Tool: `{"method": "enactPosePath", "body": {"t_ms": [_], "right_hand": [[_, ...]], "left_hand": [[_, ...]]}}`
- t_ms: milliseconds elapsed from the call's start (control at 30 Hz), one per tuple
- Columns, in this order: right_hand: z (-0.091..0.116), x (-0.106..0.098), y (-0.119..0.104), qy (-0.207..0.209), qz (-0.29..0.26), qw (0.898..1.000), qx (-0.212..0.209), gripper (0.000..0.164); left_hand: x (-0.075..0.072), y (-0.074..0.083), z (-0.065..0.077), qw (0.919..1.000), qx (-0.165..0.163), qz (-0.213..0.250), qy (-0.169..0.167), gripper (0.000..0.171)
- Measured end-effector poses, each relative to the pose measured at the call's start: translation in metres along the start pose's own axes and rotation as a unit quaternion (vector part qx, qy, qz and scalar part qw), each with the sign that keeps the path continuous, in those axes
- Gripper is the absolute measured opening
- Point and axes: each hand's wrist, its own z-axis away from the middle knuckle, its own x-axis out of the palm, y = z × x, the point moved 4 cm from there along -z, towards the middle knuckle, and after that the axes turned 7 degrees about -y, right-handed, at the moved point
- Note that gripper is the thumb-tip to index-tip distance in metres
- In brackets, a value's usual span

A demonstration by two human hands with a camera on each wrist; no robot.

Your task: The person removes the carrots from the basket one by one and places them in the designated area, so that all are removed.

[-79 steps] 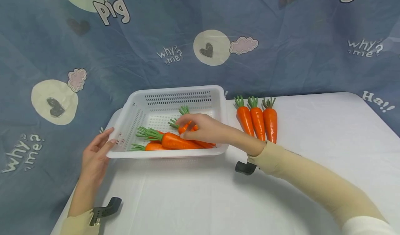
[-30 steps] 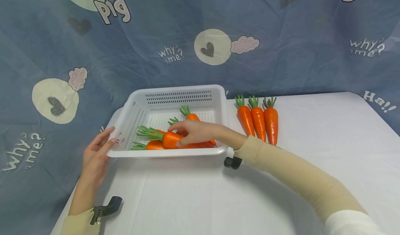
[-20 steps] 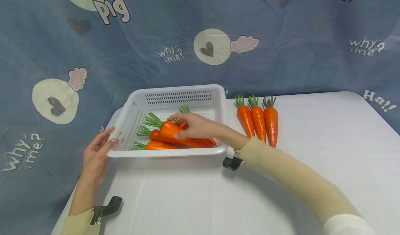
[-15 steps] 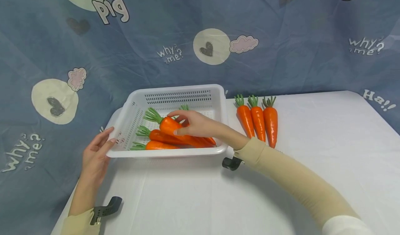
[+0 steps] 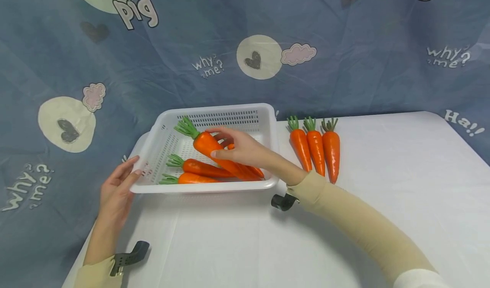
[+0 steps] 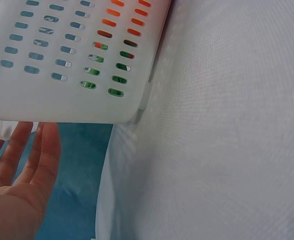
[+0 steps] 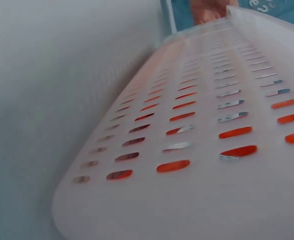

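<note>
A white perforated plastic basket (image 5: pixel 199 189) sits on the table. My left hand (image 5: pixel 115 194) grips its left rim, thumb on top; in the left wrist view the fingers of that left hand (image 6: pixel 24 175) reach up to the rim. Inside the basket, my right hand (image 5: pixel 246 148) holds an orange carrot (image 5: pixel 205 143) between thumb and fingers, its green top raised and its tip low at the right. Two carrots lie in front of it, one (image 5: pixel 203 167) above the other (image 5: pixel 193 178). At least one more is partly hidden behind the right hand.
Three carrots lie side by side right of the basket, tops to the back: a left one (image 5: pixel 300 147), a middle one (image 5: pixel 315 147) and a right one (image 5: pixel 331 152). A white cloth covers the table (image 5: pixel 214 237). A printed blue curtain (image 5: pixel 245 20) hangs behind.
My right hand has taken hold of a carrot from the front pile and lifted its leafy end up and back, away from the two others. My left hand has stayed on the basket rim.
</note>
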Motion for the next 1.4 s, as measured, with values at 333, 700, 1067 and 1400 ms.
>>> {"method": "enactPosePath", "body": {"t_ms": [333, 700, 1067, 1400], "right_hand": [[0.006, -0.008, -0.003, 0.059, -0.053, 0.997, -0.011, 0.057], [0.013, -0.021, -0.008, 0.155, -0.105, 0.980, -0.062, 0.056], [0.022, -0.033, -0.004, 0.202, -0.152, 0.965, -0.074, 0.052], [0.038, -0.042, -0.010, 0.226, -0.186, 0.954, -0.071, 0.052]], "left_hand": [[0.001, 0.000, -0.001, 1.0000, -0.002, 0.003, 0.003, 0.049], [0.002, 0.001, 0.000, 1.0000, 0.000, 0.000, 0.000, 0.049], [0.000, -0.001, 0.001, 1.0000, 0.002, 0.006, 0.001, 0.049], [0.000, -0.001, 0.001, 1.0000, 0.000, 0.004, 0.002, 0.048]]}}
